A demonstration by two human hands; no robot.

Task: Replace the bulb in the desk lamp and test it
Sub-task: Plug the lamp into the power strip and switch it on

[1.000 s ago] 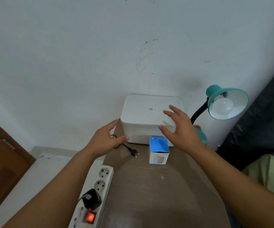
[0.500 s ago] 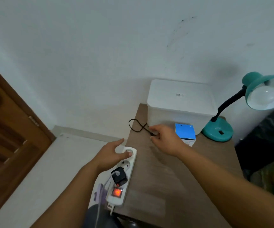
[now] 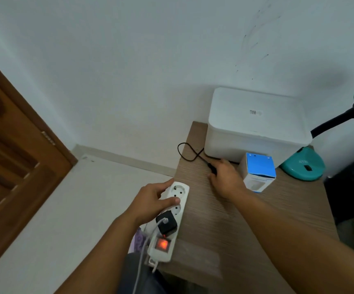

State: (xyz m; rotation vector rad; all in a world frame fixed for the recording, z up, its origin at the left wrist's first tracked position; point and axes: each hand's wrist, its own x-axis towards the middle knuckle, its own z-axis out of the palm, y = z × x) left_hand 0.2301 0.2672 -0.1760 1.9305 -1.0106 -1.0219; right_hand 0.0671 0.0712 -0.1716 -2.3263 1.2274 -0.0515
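Observation:
A teal desk lamp (image 3: 303, 167) stands at the table's far right, its shade cut off by the frame edge. Its black cord (image 3: 187, 152) loops at the table's back left edge, ending in a plug (image 3: 212, 169). My right hand (image 3: 225, 179) is closed on that plug. A white power strip (image 3: 172, 211) with a lit red switch lies along the table's left edge. My left hand (image 3: 152, 201) grips its far end, thumb on top. A blue and white bulb box (image 3: 259, 171) stands just right of my right hand.
A white lidded box (image 3: 256, 124) sits at the back of the wooden table (image 3: 225, 230) against the wall. A black charger (image 3: 166, 225) with a white cable fills one socket of the strip. A wooden door (image 3: 12, 155) is on the left.
Both hands left the white box. The left hand went down to the power strip and now grips it; the right hand took hold of the lamp plug. The view swung left.

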